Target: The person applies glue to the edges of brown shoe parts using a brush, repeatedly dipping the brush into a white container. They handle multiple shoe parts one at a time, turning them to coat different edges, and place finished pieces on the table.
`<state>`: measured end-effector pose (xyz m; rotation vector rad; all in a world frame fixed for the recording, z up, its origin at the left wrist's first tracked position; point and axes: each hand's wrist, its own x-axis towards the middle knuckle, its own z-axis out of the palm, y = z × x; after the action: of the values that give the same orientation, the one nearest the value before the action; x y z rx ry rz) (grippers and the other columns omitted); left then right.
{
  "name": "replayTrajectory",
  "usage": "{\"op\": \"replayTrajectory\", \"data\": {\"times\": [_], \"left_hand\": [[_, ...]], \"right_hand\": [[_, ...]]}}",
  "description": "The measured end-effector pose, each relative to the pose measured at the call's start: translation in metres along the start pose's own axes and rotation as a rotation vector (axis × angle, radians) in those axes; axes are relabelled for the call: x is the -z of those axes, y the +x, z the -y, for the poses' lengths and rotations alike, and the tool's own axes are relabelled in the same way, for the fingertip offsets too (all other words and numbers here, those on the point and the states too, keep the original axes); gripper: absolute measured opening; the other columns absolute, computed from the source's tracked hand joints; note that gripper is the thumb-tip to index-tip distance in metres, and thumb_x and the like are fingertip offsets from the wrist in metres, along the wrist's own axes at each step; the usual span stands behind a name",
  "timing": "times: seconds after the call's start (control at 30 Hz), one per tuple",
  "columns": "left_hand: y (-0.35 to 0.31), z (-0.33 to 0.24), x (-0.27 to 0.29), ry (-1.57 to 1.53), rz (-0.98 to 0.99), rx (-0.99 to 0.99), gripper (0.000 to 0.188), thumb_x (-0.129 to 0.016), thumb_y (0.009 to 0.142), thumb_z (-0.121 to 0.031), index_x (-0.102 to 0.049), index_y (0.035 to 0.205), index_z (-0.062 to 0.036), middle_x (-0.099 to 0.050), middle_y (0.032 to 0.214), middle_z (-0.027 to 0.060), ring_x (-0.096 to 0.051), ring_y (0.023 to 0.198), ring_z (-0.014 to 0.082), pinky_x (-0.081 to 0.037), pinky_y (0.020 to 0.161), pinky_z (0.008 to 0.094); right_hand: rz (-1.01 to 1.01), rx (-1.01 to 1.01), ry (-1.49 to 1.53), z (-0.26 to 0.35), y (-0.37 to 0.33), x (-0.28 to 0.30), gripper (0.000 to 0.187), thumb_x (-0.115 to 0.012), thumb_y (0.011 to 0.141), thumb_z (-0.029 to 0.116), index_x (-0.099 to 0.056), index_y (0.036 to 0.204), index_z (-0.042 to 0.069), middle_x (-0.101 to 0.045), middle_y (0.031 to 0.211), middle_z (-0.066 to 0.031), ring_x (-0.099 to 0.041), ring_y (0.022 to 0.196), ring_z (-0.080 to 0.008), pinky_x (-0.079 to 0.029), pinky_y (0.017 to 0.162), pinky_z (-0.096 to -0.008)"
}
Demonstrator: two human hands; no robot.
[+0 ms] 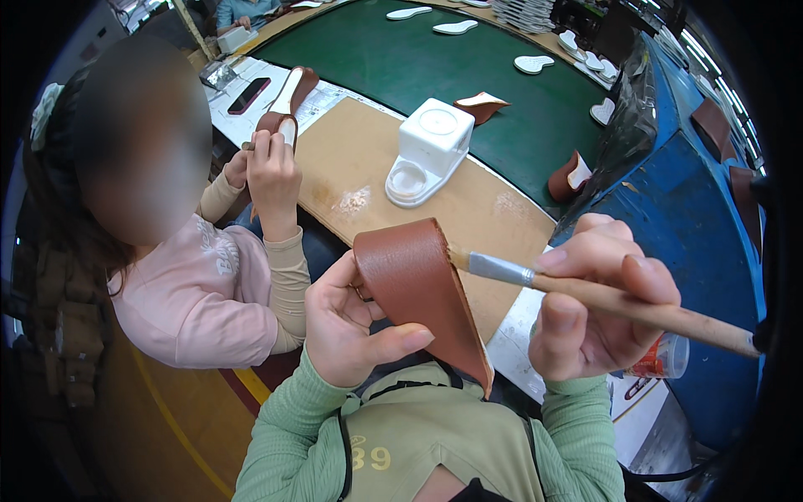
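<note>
My left hand [351,322] is closed round a folded brown leather piece [414,280], thumb across its front and fingers behind, partly hidden. The piece narrows to a point at its lower right. Between the thumb and fingers of my right hand [590,301] is a paintbrush [577,289] with a wooden handle and a flat metal ferrule. Its bristles meet the cut right edge of the leather near the top. Beyond the leather, a white plastic dispenser [431,151] with a round cup at its front stands on a brown board [335,171].
A co-worker's hand [274,171] at my left holds another brown leather piece [280,121]. A phone [248,96] lies near it. Across the green belt [376,58] are white soles [456,28] and brown pieces [572,176]. A blue bin [661,201] bounds the right, beside a clear cup [669,356].
</note>
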<state>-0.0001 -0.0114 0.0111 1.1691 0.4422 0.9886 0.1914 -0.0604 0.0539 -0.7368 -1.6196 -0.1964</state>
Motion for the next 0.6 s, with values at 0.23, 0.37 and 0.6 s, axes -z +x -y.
{"op": "replayTrajectory", "data": {"times": [0.23, 0.37, 0.6], "left_hand": [[-0.0002, 0.001, 0.0, 0.015, -0.001, 0.003, 0.069, -0.081, 0.061, -0.006, -0.043, 0.117, 0.0072, -0.056, 0.108, 0.0123, -0.058, 0.099, 0.0169, -0.05, 0.086, 0.0313], [0.0007, 0.0007, -0.0002, 0.013, -0.005, -0.001, 0.069, -0.08, 0.061, -0.006, -0.043, 0.117, 0.007, -0.056, 0.108, 0.0123, -0.057, 0.099, 0.017, -0.05, 0.086, 0.0313], [0.0007, 0.0, 0.0, 0.013, -0.027, 0.018, 0.07, -0.082, 0.06, -0.008, -0.044, 0.117, 0.0064, -0.057, 0.107, 0.0115, -0.058, 0.098, 0.0168, -0.05, 0.086, 0.0312]], "right_hand": [[0.017, -0.027, -0.023, 0.0002, -0.0015, -0.0002, 0.05, -0.062, 0.083, 0.019, -0.035, 0.124, 0.012, -0.058, 0.074, -0.0084, -0.045, 0.063, -0.0148, -0.035, 0.063, -0.0329], [0.068, -0.027, 0.0, 0.0013, -0.0013, 0.0024, 0.051, -0.062, 0.082, 0.018, -0.034, 0.124, 0.012, -0.058, 0.074, -0.0082, -0.045, 0.063, -0.015, -0.035, 0.064, -0.0331], [0.11, 0.038, 0.099, 0.0007, 0.0013, 0.0043, 0.052, -0.065, 0.073, 0.006, -0.039, 0.118, 0.009, -0.06, 0.074, -0.0102, -0.046, 0.058, -0.0155, -0.032, 0.059, -0.0336]]}}
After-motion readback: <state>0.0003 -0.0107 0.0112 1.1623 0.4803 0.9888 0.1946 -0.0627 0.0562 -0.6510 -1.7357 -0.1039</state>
